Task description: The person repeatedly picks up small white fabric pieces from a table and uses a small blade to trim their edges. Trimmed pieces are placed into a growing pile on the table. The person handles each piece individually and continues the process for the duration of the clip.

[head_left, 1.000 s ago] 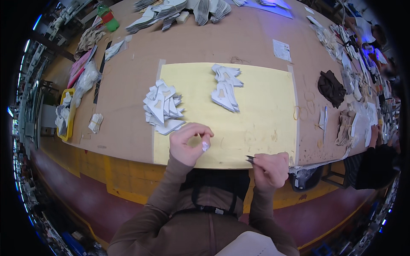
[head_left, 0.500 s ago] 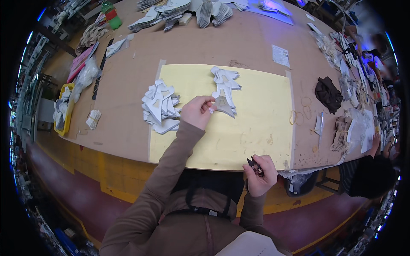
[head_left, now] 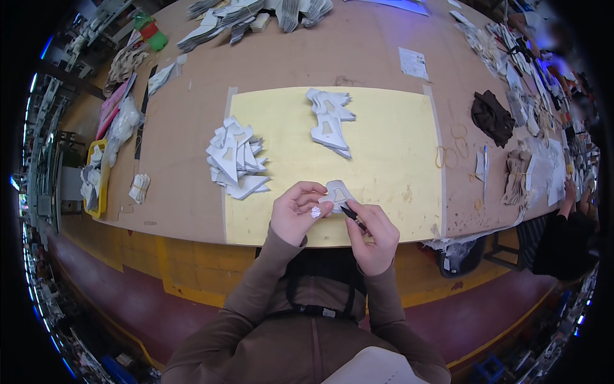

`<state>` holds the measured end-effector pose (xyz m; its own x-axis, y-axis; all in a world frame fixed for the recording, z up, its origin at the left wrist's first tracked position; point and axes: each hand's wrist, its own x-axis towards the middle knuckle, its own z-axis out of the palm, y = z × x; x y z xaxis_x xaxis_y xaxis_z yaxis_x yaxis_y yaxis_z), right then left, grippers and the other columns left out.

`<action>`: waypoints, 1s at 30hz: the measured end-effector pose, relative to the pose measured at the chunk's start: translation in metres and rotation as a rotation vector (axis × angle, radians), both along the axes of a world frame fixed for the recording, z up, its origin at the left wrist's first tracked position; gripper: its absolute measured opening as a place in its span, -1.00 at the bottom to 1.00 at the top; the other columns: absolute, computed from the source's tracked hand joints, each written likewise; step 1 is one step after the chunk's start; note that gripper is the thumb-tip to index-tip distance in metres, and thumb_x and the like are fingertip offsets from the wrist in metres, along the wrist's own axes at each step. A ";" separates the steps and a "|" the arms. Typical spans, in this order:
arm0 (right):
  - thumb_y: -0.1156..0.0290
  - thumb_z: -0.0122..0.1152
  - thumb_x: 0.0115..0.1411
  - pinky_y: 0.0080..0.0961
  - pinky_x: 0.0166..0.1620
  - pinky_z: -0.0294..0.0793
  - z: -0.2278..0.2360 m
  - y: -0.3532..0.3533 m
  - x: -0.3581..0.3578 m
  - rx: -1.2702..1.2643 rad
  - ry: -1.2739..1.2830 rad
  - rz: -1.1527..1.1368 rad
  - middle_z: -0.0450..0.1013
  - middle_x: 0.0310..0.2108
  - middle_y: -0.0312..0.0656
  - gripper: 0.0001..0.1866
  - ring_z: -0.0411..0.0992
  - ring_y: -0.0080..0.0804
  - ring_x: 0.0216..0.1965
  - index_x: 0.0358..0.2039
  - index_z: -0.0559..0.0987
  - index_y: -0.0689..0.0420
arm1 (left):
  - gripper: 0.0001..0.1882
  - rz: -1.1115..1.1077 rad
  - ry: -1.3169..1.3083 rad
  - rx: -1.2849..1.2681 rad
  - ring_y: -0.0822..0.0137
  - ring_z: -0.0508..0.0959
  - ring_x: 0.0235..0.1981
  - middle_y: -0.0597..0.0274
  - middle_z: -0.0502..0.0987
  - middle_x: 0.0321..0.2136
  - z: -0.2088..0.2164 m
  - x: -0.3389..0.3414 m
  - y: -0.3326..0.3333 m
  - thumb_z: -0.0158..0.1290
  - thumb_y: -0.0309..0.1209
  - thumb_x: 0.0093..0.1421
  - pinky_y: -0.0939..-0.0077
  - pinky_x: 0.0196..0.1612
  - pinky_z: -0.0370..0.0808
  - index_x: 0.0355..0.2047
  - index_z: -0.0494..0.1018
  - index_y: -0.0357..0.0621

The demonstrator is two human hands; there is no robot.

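Note:
Over the near part of a yellow sheet [head_left: 384,141], my left hand [head_left: 296,210] pinches a pale grey cut piece [head_left: 339,194], which looks like a shoe upper part with an opening in its middle. My right hand [head_left: 376,238] is closed around small black thread snips [head_left: 352,216]. Their dark pointed tip meets the piece's near right edge. Farther off on the sheet lies a fanned row of similar white pieces [head_left: 330,123]. A thicker heap of them [head_left: 235,159] sits at the sheet's left edge.
Grey piece stacks [head_left: 233,19] and a green bottle [head_left: 150,32] stand toward the back. At left is a yellow basket [head_left: 97,192] beside a small white bundle [head_left: 139,186]. A dark cloth [head_left: 492,119], rubber bands [head_left: 448,155] and a pen [head_left: 485,168] lie right. Another person [head_left: 563,237] is at far right.
My left hand has drawn one piece off the fanned row and brought it toward me. My right hand has risen leftward with the snips, so both hands now meet at the piece.

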<state>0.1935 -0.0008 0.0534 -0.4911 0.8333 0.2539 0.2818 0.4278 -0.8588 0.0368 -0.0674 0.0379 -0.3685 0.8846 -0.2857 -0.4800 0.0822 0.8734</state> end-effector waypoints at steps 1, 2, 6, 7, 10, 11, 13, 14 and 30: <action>0.65 0.31 -0.01 -0.57 -0.45 0.48 0.001 -0.002 0.000 -0.009 0.005 -0.005 0.51 -0.39 -0.15 -0.65 0.49 -0.39 -0.49 -0.14 0.61 0.19 | -0.70 -0.002 -0.018 0.004 0.46 0.58 -0.28 0.14 0.57 -0.31 0.002 0.000 -0.001 0.13 -0.57 0.19 0.62 -0.14 0.53 -0.08 0.36 -0.36; 0.65 0.31 -0.01 -0.57 -0.44 0.48 0.002 -0.003 -0.001 -0.017 0.010 -0.010 0.51 -0.39 -0.15 -0.65 0.49 -0.39 -0.49 -0.15 0.61 0.19 | -0.69 -0.005 -0.036 0.007 0.46 0.58 -0.28 0.13 0.57 -0.31 0.005 0.000 -0.001 0.13 -0.57 0.19 0.62 -0.13 0.53 -0.07 0.34 -0.35; 0.66 0.32 -0.03 -0.57 -0.44 0.47 0.000 -0.004 0.000 -0.003 0.037 -0.014 0.51 -0.39 -0.15 -0.65 0.50 -0.39 -0.48 -0.16 0.62 0.19 | -0.66 -0.022 -0.084 0.009 0.46 0.58 -0.28 0.12 0.57 -0.31 0.010 0.002 -0.002 0.14 -0.59 0.17 0.61 -0.14 0.53 -0.07 0.32 -0.33; 0.67 0.32 -0.03 -0.57 -0.44 0.46 0.001 -0.004 0.001 -0.010 0.046 -0.006 0.51 -0.39 -0.14 -0.65 0.50 -0.38 -0.47 -0.16 0.63 0.19 | -0.66 -0.013 -0.083 0.006 0.45 0.58 -0.28 0.11 0.57 -0.31 0.011 0.003 -0.003 0.15 -0.60 0.16 0.61 -0.14 0.53 -0.08 0.32 -0.33; 0.69 0.32 -0.04 -0.58 -0.43 0.46 0.001 -0.002 0.003 -0.031 0.081 0.029 0.50 -0.40 -0.14 -0.65 0.50 -0.38 -0.46 -0.17 0.63 0.21 | -0.67 0.002 -0.080 0.012 0.45 0.58 -0.27 0.11 0.57 -0.31 0.014 0.003 -0.005 0.15 -0.61 0.15 0.60 -0.15 0.53 -0.09 0.32 -0.32; 0.69 0.32 -0.04 -0.58 -0.43 0.45 0.001 -0.002 0.003 -0.039 0.095 0.041 0.50 -0.40 -0.14 -0.66 0.50 -0.39 -0.46 -0.18 0.63 0.21 | -0.67 -0.001 -0.079 0.025 0.45 0.58 -0.27 0.11 0.57 -0.32 0.014 0.003 -0.006 0.15 -0.61 0.15 0.60 -0.15 0.53 -0.10 0.32 -0.32; 0.70 0.31 -0.03 -0.58 -0.43 0.45 0.004 -0.003 0.003 -0.048 0.106 0.032 0.50 -0.40 -0.13 -0.66 0.49 -0.39 -0.46 -0.18 0.63 0.23 | -0.68 0.007 -0.084 0.030 0.44 0.58 -0.29 0.10 0.57 -0.32 0.016 0.004 -0.007 0.15 -0.63 0.14 0.61 -0.17 0.53 -0.12 0.32 -0.31; 0.71 0.30 -0.03 -0.59 -0.43 0.45 0.005 -0.003 0.003 -0.052 0.112 0.027 0.50 -0.41 -0.13 -0.66 0.49 -0.39 -0.45 -0.18 0.63 0.23 | -0.68 0.018 -0.091 0.023 0.44 0.59 -0.31 0.10 0.57 -0.32 0.018 0.005 -0.006 0.15 -0.66 0.13 0.61 -0.20 0.54 -0.13 0.31 -0.31; 0.70 0.30 -0.06 -0.56 -0.45 0.44 0.012 0.004 0.007 0.022 0.112 0.105 0.50 -0.43 -0.13 -0.66 0.49 -0.35 -0.50 -0.20 0.65 0.20 | -0.69 0.010 -0.089 0.088 0.45 0.57 -0.27 0.06 0.56 -0.30 0.022 0.006 -0.012 0.13 -0.67 0.15 0.59 -0.18 0.55 -0.14 0.29 -0.29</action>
